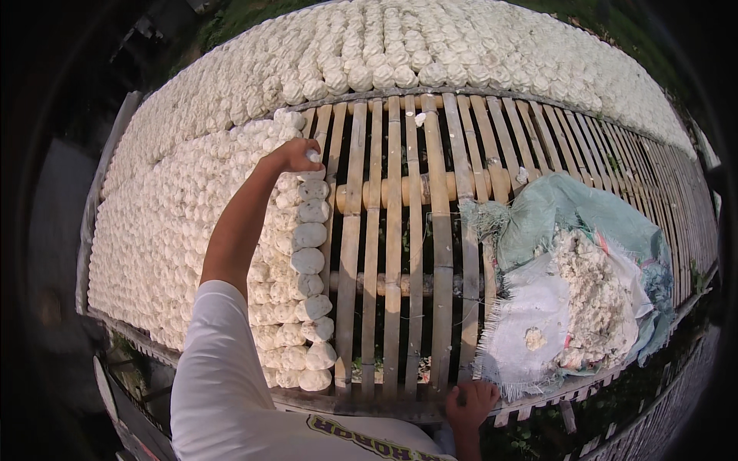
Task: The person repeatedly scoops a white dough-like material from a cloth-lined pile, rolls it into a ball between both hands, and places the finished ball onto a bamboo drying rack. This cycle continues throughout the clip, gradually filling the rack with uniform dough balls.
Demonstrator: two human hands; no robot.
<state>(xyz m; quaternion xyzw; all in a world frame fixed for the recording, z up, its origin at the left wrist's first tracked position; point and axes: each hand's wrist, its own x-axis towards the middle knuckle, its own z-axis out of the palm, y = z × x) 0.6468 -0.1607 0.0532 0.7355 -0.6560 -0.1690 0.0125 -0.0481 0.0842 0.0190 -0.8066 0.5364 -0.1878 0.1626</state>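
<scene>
My left hand (296,156) reaches out to the far end of the last row of round white lumps (311,261). Its fingers close on a white lump (314,156), pressed down at the row's edge. I cannot tell whether this lump touches the slats. Near me, at the front edge of the bamboo rack (393,292), is my right hand (470,403), its fingers curled in. What it holds, if anything, is hidden. Just beyond it lies an opened woven sack (530,307), white and green, with a heap of crumbly white mash (592,307) on it.
Packed rows of white lumps cover the rack's left side, and more fill another rack (430,46) beyond. Bare bamboo slats with dark gaps run between the rows and the sack. Small white crumbs (420,119) lie on the slats. A wooden rail (361,403) borders the front.
</scene>
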